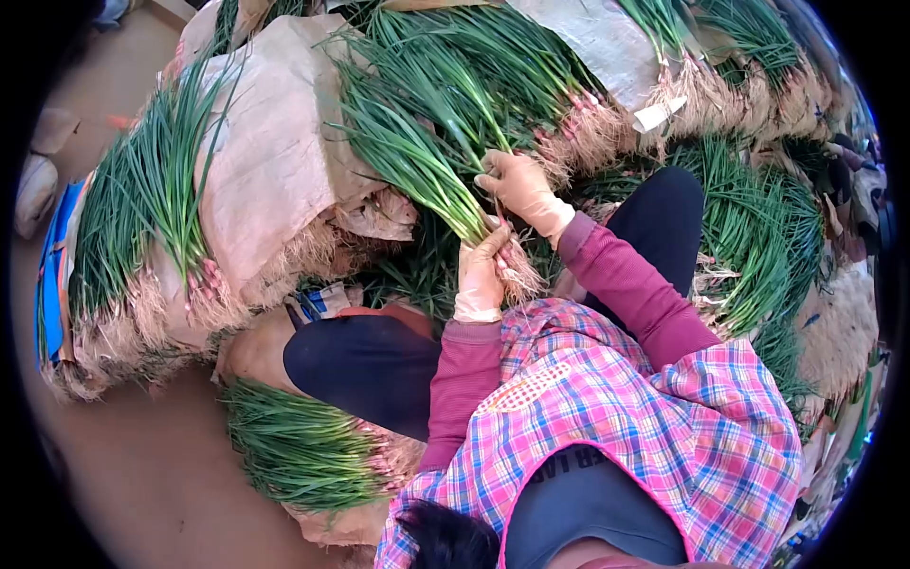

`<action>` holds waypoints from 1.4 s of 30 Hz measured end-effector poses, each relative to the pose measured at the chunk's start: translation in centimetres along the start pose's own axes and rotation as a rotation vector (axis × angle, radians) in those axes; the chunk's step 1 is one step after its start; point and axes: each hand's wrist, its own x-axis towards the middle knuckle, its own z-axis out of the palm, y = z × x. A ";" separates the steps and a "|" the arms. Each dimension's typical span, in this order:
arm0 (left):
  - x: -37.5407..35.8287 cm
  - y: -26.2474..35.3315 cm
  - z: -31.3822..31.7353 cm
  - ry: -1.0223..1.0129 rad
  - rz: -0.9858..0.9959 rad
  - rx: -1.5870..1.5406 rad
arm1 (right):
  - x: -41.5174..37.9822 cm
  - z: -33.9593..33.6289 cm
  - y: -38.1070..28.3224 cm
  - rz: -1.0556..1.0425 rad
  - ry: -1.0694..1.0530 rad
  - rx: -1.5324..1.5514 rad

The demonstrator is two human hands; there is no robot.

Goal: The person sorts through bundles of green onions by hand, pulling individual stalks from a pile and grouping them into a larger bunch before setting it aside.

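A bunch of spring onions with long green leaves, pinkish bulbs and pale stringy roots is gripped in my left hand. Its leaves point up and to the left, its roots down and to the right. My right hand is closed just above the bulbs, pinching what looks like a single green stalk; the fingers partly hide it. Both hands wear thin pale gloves. Beyond them lies a heap of spring onions, roots toward me.
Left of me, a brown sheet covers more onions, beside another row of bunches. One bundle lies by my left knee. Loose onions are piled on the right, past my right knee. Bare floor shows at lower left.
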 end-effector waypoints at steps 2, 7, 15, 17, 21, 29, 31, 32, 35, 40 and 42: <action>-0.4 0.4 0.3 0.046 0.007 -0.014 | -0.8 1.0 -0.9 0.021 -0.059 0.266; -0.4 0.8 -0.4 -0.041 0.039 -0.094 | -1.0 2.3 1.1 0.188 0.163 1.113; -1.3 2.3 -0.7 -0.010 0.073 -0.160 | -5.0 5.7 1.1 0.145 0.063 0.936; -1.1 2.5 -1.2 -0.075 0.067 -0.229 | -4.0 4.8 2.0 -0.132 0.005 0.940; -2.0 3.6 -1.9 -0.096 0.116 -0.255 | -6.0 4.9 5.3 -0.002 -0.222 0.526; -2.1 3.4 -1.1 -0.175 0.030 -0.313 | 0.0 1.6 0.3 0.240 -0.106 -0.220; -2.3 3.5 -0.7 -0.160 0.048 -0.320 | 1.8 3.4 1.2 0.325 -0.194 -0.159; -2.4 3.8 -0.4 -0.131 0.077 -0.310 | 2.3 3.3 1.3 0.380 -0.259 0.015; -1.4 3.4 -1.8 0.063 0.107 -0.163 | 0.1 1.7 1.6 0.464 -0.553 1.072; -1.1 1.7 -0.4 0.127 -0.022 -0.052 | -3.2 2.3 1.0 0.516 -0.486 1.056; -0.8 0.6 -2.0 0.074 -0.002 0.023 | -1.5 3.2 2.9 0.540 -0.408 1.178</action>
